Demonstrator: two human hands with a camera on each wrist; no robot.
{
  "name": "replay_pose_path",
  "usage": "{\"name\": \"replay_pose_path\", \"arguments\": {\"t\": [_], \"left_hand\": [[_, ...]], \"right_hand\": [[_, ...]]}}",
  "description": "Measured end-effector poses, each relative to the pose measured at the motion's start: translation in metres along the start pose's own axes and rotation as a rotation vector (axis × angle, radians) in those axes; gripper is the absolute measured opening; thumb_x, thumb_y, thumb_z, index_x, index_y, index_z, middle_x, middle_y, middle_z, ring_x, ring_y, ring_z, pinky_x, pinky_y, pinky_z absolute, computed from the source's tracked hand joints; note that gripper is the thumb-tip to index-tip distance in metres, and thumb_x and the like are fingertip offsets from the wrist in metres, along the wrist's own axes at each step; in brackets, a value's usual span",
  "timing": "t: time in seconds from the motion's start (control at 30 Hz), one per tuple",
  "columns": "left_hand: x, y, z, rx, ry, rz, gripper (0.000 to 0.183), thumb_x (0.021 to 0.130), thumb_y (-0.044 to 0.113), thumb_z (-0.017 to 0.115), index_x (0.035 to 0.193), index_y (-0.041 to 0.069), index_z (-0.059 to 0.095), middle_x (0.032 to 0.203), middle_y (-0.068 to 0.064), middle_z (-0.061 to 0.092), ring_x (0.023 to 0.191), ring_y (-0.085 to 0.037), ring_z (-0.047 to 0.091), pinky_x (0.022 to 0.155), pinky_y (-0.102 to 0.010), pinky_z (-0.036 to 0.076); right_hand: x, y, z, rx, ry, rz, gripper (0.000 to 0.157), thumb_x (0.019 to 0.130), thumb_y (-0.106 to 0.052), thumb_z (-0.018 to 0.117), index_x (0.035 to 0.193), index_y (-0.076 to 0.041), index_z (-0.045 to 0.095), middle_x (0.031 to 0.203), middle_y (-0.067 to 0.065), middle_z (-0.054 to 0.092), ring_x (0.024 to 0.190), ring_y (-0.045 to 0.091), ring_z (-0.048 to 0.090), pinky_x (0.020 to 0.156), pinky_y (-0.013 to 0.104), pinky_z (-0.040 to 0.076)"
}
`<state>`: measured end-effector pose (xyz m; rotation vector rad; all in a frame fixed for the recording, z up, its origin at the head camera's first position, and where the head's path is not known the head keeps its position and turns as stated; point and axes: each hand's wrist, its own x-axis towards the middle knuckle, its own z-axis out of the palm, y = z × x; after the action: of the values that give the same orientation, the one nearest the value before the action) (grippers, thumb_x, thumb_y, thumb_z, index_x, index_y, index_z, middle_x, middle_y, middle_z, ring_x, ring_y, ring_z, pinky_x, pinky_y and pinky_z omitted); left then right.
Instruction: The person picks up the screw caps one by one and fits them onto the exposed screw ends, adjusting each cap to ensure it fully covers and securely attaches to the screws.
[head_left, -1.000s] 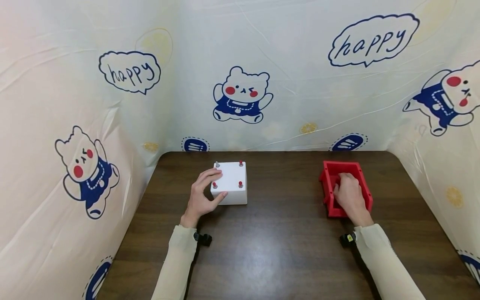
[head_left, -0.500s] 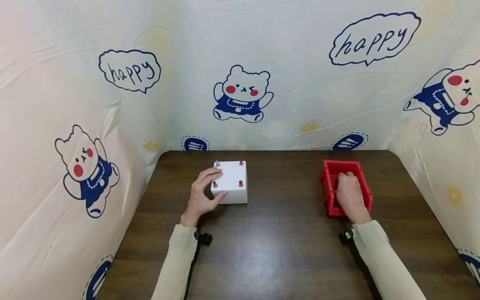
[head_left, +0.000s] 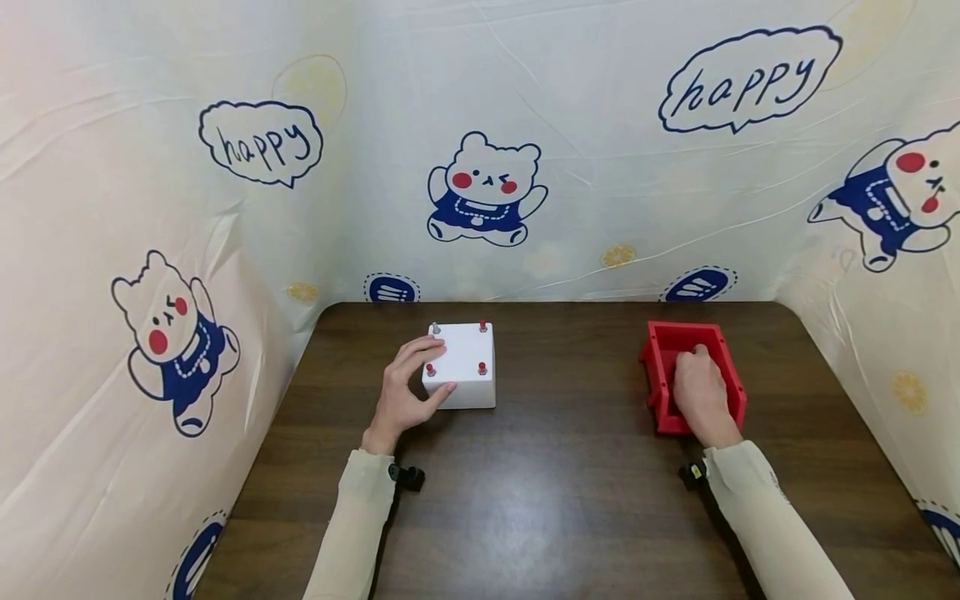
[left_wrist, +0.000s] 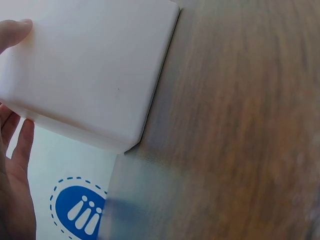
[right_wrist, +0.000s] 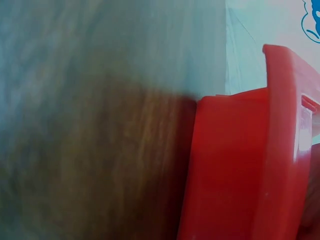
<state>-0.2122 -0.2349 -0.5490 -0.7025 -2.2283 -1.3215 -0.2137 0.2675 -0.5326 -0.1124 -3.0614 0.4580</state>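
Observation:
In the head view, a white box [head_left: 461,354] sits on the table at centre left. Small metal posts rise from its top corners; three have red tips, while the far-left post [head_left: 436,327] is plain grey. My left hand [head_left: 401,392] grips the box from its left side, thumb on the near face and fingers at the top edge. The left wrist view shows the thumb [left_wrist: 15,34] against the white wall. On the right, my right hand [head_left: 703,392] reaches down into a red bin [head_left: 658,375]. Its fingertips and anything between them are hidden.
Both items stand on a dark wood-grain table [head_left: 525,483]. A pale curtain [head_left: 585,167] printed with bears hangs behind the table and along both sides. In the right wrist view, the bin's red wall [right_wrist: 225,165] blocks sight of its inside.
My right hand has turned and shifted slightly inside the red bin, so the thumb at its left no longer shows. The left hand and white box have stayed in place.

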Motion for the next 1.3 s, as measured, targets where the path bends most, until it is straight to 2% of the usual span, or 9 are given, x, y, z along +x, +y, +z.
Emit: {"name": "replay_pose_path", "arguments": {"t": [0.2, 0.47, 0.63, 0.83, 0.97, 1.13, 1.3], "left_hand": [[0.0000, -0.0004, -0.0012, -0.005, -0.012, 0.010, 0.058, 0.078, 0.016, 0.093, 0.133, 0.015, 0.075, 0.143, -0.008, 0.068, 0.140, -0.029, 0.055, 0.122, -0.034, 0.041], [-0.0006, -0.0001, -0.0018, 0.017, -0.022, -0.003, 0.058, 0.081, 0.019, 0.092, 0.136, 0.017, 0.074, 0.145, -0.004, 0.067, 0.142, -0.027, 0.055, 0.122, -0.037, 0.041], [-0.0006, -0.0003, -0.0012, 0.013, -0.018, -0.003, 0.058, 0.080, 0.018, 0.091, 0.135, 0.017, 0.074, 0.145, -0.005, 0.067, 0.141, -0.027, 0.055, 0.122, -0.037, 0.041], [0.0007, 0.0006, 0.0005, -0.004, -0.003, 0.010, 0.059, 0.076, 0.013, 0.093, 0.132, 0.011, 0.075, 0.142, -0.011, 0.068, 0.139, -0.032, 0.056, 0.121, -0.035, 0.042], [0.0014, 0.0019, 0.0009, -0.022, 0.000, 0.005, 0.060, 0.075, 0.011, 0.094, 0.131, 0.008, 0.075, 0.142, -0.015, 0.068, 0.139, -0.036, 0.055, 0.121, -0.035, 0.041], [0.0009, 0.0028, -0.0008, -0.015, -0.008, -0.009, 0.058, 0.078, 0.014, 0.093, 0.132, 0.012, 0.075, 0.143, -0.010, 0.068, 0.140, -0.031, 0.055, 0.121, -0.036, 0.042], [0.0005, 0.0027, -0.0017, 0.004, -0.020, -0.013, 0.057, 0.080, 0.018, 0.091, 0.135, 0.016, 0.074, 0.144, -0.005, 0.067, 0.143, -0.027, 0.054, 0.122, -0.040, 0.042]], "right_hand": [[0.0010, 0.0010, -0.0017, 0.011, -0.003, -0.005, 0.018, 0.100, 0.009, 0.050, 0.090, 0.013, 0.065, 0.091, 0.029, 0.054, 0.068, 0.035, 0.060, 0.063, 0.050, 0.061], [0.0013, 0.0033, -0.0034, 0.025, 0.064, -0.061, 0.009, 0.094, 0.009, 0.055, 0.092, 0.011, 0.063, 0.086, 0.028, 0.057, 0.069, 0.037, 0.061, 0.067, 0.056, 0.062], [0.0027, 0.0031, -0.0034, 0.012, 0.104, -0.064, 0.014, 0.095, 0.006, 0.053, 0.095, 0.010, 0.067, 0.090, 0.029, 0.059, 0.068, 0.039, 0.062, 0.069, 0.061, 0.062], [0.0007, 0.0019, -0.0061, 0.077, 0.083, -0.044, 0.022, 0.095, 0.005, 0.057, 0.112, 0.013, 0.070, 0.109, 0.032, 0.059, 0.084, 0.044, 0.065, 0.084, 0.064, 0.061], [-0.0020, 0.0025, -0.0080, 0.124, 0.094, -0.041, 0.024, 0.095, 0.003, 0.059, 0.113, 0.014, 0.070, 0.116, 0.033, 0.059, 0.095, 0.048, 0.065, 0.089, 0.066, 0.059], [-0.0034, 0.0054, -0.0078, 0.173, 0.138, -0.064, 0.027, 0.099, -0.003, 0.058, 0.114, 0.015, 0.072, 0.117, 0.033, 0.062, 0.107, 0.050, 0.063, 0.095, 0.069, 0.055], [-0.0045, 0.0070, -0.0072, 0.221, 0.164, -0.073, 0.029, 0.100, -0.001, 0.055, 0.117, 0.016, 0.071, 0.118, 0.033, 0.063, 0.108, 0.049, 0.062, 0.096, 0.067, 0.055]]}}
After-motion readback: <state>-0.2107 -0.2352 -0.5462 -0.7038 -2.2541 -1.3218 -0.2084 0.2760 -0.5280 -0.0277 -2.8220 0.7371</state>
